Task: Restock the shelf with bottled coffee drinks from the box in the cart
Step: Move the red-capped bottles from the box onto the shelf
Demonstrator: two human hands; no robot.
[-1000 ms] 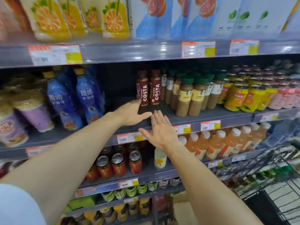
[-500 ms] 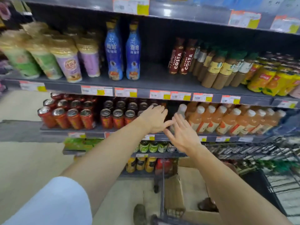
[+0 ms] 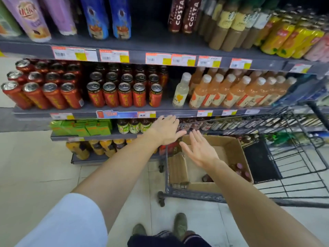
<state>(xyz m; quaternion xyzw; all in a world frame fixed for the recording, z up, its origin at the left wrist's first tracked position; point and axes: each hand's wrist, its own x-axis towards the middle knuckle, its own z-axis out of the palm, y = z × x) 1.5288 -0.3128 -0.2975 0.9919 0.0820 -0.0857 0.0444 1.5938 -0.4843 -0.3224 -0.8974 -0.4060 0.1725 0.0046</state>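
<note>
Two dark red Costa coffee bottles (image 3: 184, 15) stand on the grey upper shelf (image 3: 153, 45), with a bare stretch of shelf to their left. An open cardboard box (image 3: 229, 145) sits in the wire cart (image 3: 194, 195); a few dark bottles with pink caps (image 3: 239, 169) show at its bottom right. My left hand (image 3: 166, 130) is stretched out with straight fingers over the cart's far left corner, holding nothing. Just to its right, my right hand (image 3: 200, 149) hovers above the box, fingers spread and empty.
Red cans (image 3: 110, 93) and orange juice bottles (image 3: 231, 91) fill the middle shelf. Brown bottled drinks (image 3: 229, 27) stand right of the Costa bottles, blue bottles (image 3: 108, 18) to the left. Green cartons (image 3: 80, 127) sit lower down. Pale floor tiles and my shoes (image 3: 160, 227) are below.
Both hands have come down from the upper shelf to above the box in the cart. My view has tilted down, bringing the cart, the box and the floor into sight.
</note>
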